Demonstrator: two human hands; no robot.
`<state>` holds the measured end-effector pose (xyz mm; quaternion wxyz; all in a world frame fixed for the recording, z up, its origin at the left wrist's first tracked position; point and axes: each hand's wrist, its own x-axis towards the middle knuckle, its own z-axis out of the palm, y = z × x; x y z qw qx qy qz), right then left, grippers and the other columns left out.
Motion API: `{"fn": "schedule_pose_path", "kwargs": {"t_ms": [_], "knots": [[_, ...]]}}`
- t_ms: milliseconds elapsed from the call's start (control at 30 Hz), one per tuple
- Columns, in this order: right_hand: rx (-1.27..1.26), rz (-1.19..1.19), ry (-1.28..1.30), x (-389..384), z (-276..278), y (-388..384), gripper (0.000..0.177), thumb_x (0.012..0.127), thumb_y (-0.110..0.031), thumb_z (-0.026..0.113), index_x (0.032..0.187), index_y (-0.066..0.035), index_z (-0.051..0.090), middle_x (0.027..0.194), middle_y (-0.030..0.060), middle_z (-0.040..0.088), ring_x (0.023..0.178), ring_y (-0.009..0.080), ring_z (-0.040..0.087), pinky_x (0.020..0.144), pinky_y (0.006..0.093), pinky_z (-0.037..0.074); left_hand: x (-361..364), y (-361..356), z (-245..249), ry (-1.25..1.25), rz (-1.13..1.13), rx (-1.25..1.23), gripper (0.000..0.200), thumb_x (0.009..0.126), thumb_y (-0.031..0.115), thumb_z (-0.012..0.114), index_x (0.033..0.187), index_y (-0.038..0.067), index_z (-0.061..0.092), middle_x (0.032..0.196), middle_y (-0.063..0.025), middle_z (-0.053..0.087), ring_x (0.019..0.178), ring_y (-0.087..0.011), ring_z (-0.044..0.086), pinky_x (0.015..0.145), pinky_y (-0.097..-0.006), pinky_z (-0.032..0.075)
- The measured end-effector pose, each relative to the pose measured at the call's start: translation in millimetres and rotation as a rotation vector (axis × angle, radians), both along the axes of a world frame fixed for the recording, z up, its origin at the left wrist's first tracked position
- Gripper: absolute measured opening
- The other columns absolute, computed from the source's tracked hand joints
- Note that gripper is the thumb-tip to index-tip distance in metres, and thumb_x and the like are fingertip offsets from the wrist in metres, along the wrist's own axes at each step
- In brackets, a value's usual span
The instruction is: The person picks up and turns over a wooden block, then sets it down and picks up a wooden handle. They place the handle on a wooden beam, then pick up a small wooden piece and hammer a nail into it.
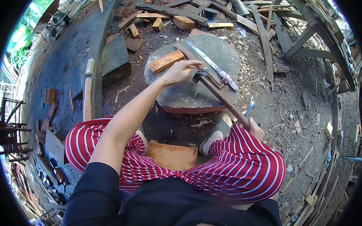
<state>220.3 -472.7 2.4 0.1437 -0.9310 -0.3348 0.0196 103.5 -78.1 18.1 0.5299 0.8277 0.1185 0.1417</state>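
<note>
My right hand [256, 130] is wrapped round the lower end of a long dark wooden handle [222, 97] above my right knee. The handle slants up to the left and ends in a black metal head [200, 75] over a round wooden stump [172, 91]. Beside that head is my left hand [182, 71], its fingers curled together; what they pinch, if anything, is hidden. On the stump lie an orange-brown wood block [166, 61], a flat dark strip of wood [187, 51] and a long metal blade [207, 58] with cloth [228, 80] round its near end.
An orange-brown board [172, 155] lies between my feet. Left of the stump stand a dark block [115, 57] and a long beam [96, 56], with a pale wooden handle [87, 99] leaning there. Scrap wood and planks [264, 42] cover the ground behind and to the right.
</note>
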Motion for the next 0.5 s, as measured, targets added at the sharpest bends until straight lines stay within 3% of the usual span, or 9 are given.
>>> {"fn": "schedule_pose_path", "kwargs": {"t_ms": [100,167,333,500], "knots": [[0.019,0.051,-0.059,3,1,-1,0.022,0.079,-0.023,0.07,0.09,-0.012,0.056,0.077,0.0107,0.064,0.068,0.0353,0.065,0.056,0.0459,0.048,2,-10,9,0.032,-0.146,-0.123,0.049,0.081,-0.001,0.047,0.126,0.005,0.065,0.111,-0.012,0.071,0.096,-0.016,0.064,0.088,-0.026,0.048],[0.025,0.07,-0.09,6,5,0,0.022,0.078,-0.022,0.071,0.091,-0.012,0.057,0.078,0.0106,0.064,0.068,0.0352,0.065,0.056,0.0461,0.048,-3,-10,23,0.185,-0.119,-0.121,0.045,0.086,-0.002,0.047,0.126,0.002,0.064,0.113,-0.0059,0.07,0.1,-0.0107,0.059,0.094,-0.0259,0.045],[-0.053,0.118,-0.121,13,15,-3,0.028,0.075,-0.021,0.074,0.098,-0.013,0.059,0.08,0.0094,0.065,0.071,0.0346,0.066,0.059,0.045,0.052,-16,-4,23,0.136,-0.062,-0.095,0.037,0.088,0.0,0.052,0.122,-0.001,0.066,0.11,-0.0088,0.071,0.094,-0.0127,0.065,0.085,-0.0258,0.05],[-0.097,0.124,-0.191,11,29,-2,0.032,0.073,-0.021,0.076,0.1,-0.016,0.061,0.077,0.0082,0.064,0.067,0.0326,0.066,0.057,0.0441,0.051,-18,-11,25,0.187,0.045,0.087,0.025,0.094,0.01,0.059,0.113,-0.003,0.069,0.096,-0.0074,0.073,0.083,-0.0126,0.068,0.076,-0.0269,0.053]]}}
